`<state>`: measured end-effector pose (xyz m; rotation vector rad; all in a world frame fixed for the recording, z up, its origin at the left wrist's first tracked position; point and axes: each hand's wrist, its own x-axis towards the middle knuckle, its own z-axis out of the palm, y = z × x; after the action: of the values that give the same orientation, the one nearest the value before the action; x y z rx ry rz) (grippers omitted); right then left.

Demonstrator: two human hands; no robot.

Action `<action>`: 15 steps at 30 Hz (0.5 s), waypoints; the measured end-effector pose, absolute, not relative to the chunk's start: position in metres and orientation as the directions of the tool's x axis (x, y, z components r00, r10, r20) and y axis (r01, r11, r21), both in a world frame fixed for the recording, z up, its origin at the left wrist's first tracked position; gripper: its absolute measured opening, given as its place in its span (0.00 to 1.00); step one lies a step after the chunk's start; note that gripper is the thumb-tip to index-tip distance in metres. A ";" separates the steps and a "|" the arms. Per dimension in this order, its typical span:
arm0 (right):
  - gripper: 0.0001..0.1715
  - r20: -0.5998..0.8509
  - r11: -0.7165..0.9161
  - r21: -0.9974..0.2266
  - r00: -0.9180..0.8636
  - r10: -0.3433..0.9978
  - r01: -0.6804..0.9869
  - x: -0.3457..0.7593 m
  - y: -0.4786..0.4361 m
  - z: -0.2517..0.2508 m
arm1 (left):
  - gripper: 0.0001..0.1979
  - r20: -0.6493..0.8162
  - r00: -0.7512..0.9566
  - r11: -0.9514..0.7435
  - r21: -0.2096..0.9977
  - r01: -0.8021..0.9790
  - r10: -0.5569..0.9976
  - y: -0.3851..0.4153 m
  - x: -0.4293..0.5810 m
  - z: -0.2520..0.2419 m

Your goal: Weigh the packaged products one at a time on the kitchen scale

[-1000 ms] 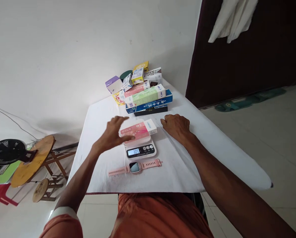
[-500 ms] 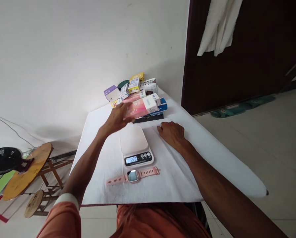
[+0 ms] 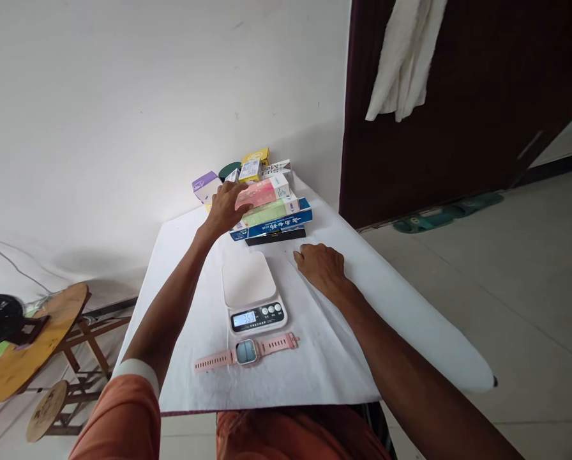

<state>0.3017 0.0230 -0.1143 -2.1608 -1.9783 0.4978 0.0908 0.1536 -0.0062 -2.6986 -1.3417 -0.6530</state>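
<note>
My left hand (image 3: 225, 206) is at the back of the ironing-board-like table, thumb and fingers around the left end of a pink and white box (image 3: 267, 190). That box lies on top of a light green box (image 3: 271, 211), which rests on a blue box (image 3: 286, 222) and a black box (image 3: 276, 237). My right hand (image 3: 322, 265) rests on the white cloth, fingers curled in, nothing visible in it. Between my forearms stands a white kitchen scale (image 3: 248, 278) with a bare plate and a lit display. A pink-strapped smartwatch (image 3: 246, 351) lies in front of it.
Behind the stack are a purple and white box (image 3: 206, 185), a dark green round lid (image 3: 229, 170), and yellow boxes (image 3: 256, 155) against the wall. Left of the table stand a wooden stool (image 3: 49, 409) and a black fan (image 3: 1, 319). Green slippers (image 3: 424, 221) lie at right.
My left hand has carried the pink box back and down onto the stack. The scale's display reading has changed. My right hand stays on the cloth; the view has shifted slightly.
</note>
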 end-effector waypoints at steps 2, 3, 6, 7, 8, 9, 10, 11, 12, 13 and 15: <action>0.26 -0.130 -0.101 -0.340 0.059 0.990 0.935 0.301 0.022 -0.113 | 0.23 0.438 0.534 -0.642 0.140 0.754 0.723 0.135 0.078 -0.009; 0.26 -0.128 -0.097 -0.337 0.057 0.990 0.936 0.301 0.022 -0.113 | 0.23 0.456 0.525 -0.644 0.151 0.750 0.719 0.125 0.069 -0.012; 0.26 -0.126 -0.097 -0.325 0.059 0.990 0.941 0.300 0.020 -0.113 | 0.21 0.487 0.443 -0.594 0.212 0.776 0.753 0.098 0.038 -0.031; 0.26 -0.126 -0.099 -0.320 0.061 0.990 0.942 0.300 0.020 -0.113 | 0.20 0.484 0.405 -0.563 0.241 0.791 0.776 0.089 0.027 -0.039; 0.26 -0.125 -0.099 -0.313 0.063 0.990 0.944 0.300 0.020 -0.113 | 0.20 0.472 0.369 -0.530 0.272 0.803 0.801 0.082 0.017 -0.047; 0.26 -0.125 -0.100 -0.307 0.064 0.990 0.946 0.299 0.020 -0.113 | 0.19 0.453 0.337 -0.498 0.303 0.813 0.825 0.075 0.008 -0.054; 0.27 -0.123 -0.101 -0.301 0.066 0.990 0.948 0.299 0.020 -0.113 | 0.19 0.431 0.312 -0.470 0.331 0.818 0.847 0.070 0.000 -0.061; 0.27 -0.124 -0.103 -0.296 0.069 0.990 0.950 0.298 0.020 -0.114 | 0.19 0.410 0.292 -0.447 0.357 0.820 0.864 0.066 -0.007 -0.066; 0.27 -0.125 -0.106 -0.293 0.072 0.990 0.950 0.298 0.020 -0.114 | 0.18 0.395 0.277 -0.430 0.379 0.819 0.876 0.064 -0.011 -0.070; 0.27 -0.127 -0.109 -0.290 0.075 0.989 0.951 0.298 0.020 -0.114 | 0.18 0.384 0.267 -0.420 0.399 0.815 0.884 0.064 -0.013 -0.073; 0.27 -0.134 -0.117 -0.284 0.081 0.988 0.952 0.297 0.020 -0.115 | 0.20 0.378 0.262 -0.419 0.431 0.799 0.888 0.070 -0.012 -0.075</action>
<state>0.2971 0.0198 -0.1148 -2.2159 -2.0015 0.4439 -0.0117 0.0699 -0.0746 -2.6127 -1.7631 -0.9597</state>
